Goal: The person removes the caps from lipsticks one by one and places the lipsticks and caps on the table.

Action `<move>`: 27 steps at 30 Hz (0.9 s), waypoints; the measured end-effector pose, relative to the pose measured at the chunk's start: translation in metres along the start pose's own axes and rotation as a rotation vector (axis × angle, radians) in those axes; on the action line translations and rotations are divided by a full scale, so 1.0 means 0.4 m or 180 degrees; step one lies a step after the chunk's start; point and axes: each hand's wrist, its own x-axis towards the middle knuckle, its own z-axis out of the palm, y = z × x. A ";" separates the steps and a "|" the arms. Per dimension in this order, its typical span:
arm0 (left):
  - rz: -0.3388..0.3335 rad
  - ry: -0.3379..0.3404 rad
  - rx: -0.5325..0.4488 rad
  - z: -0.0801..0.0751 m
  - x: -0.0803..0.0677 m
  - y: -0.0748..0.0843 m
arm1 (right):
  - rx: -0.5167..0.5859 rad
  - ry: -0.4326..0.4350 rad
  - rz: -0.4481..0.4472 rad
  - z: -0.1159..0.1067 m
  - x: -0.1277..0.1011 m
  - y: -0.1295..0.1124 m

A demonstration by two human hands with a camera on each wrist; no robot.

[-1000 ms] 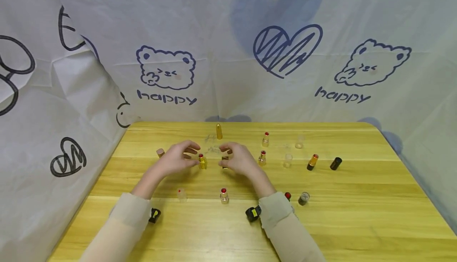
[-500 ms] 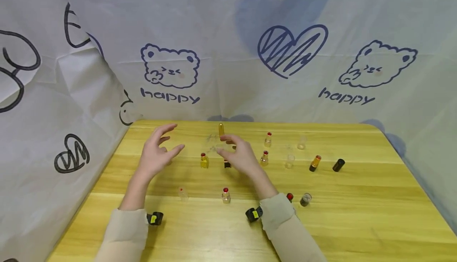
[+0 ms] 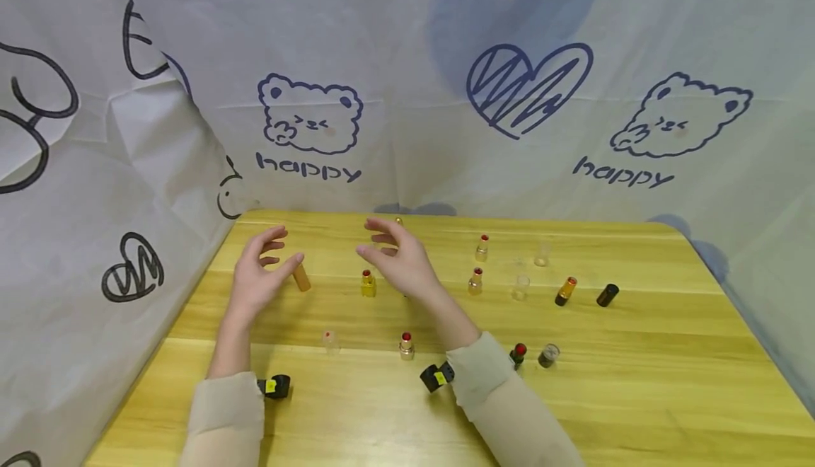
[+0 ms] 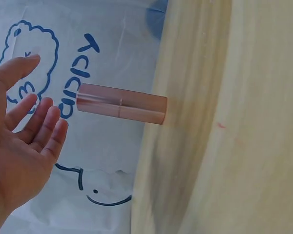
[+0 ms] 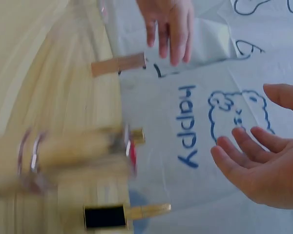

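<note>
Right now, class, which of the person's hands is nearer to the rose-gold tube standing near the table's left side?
Left. The left hand hovers open just beside the rose-gold tube, not touching it. The right hand is raised farther off, beyond the gold lipstick.

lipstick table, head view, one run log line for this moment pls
left hand: open, empty, beside pink lipstick tube | right hand: open, empty, above table | gold lipstick: upright, uncapped, between hands
</note>
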 end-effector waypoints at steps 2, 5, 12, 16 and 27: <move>-0.0050 -0.0025 0.0009 0.004 0.002 -0.008 | -0.0026 0.0025 0.0034 0.017 0.004 -0.012; -0.0146 -0.0086 0.0080 0.009 0.005 -0.022 | -0.0132 0.0023 0.0092 0.047 0.008 -0.022; -0.0327 -0.0290 0.0296 0.015 0.011 -0.048 | -0.0399 -0.0129 0.0325 0.128 0.024 -0.029; -0.0400 -0.0418 0.0395 0.016 0.013 -0.057 | -0.0416 -0.0168 0.0440 0.169 0.033 -0.024; -0.0480 -0.0682 0.0342 0.009 0.006 -0.072 | -0.0271 -0.0149 0.0769 0.250 0.037 0.014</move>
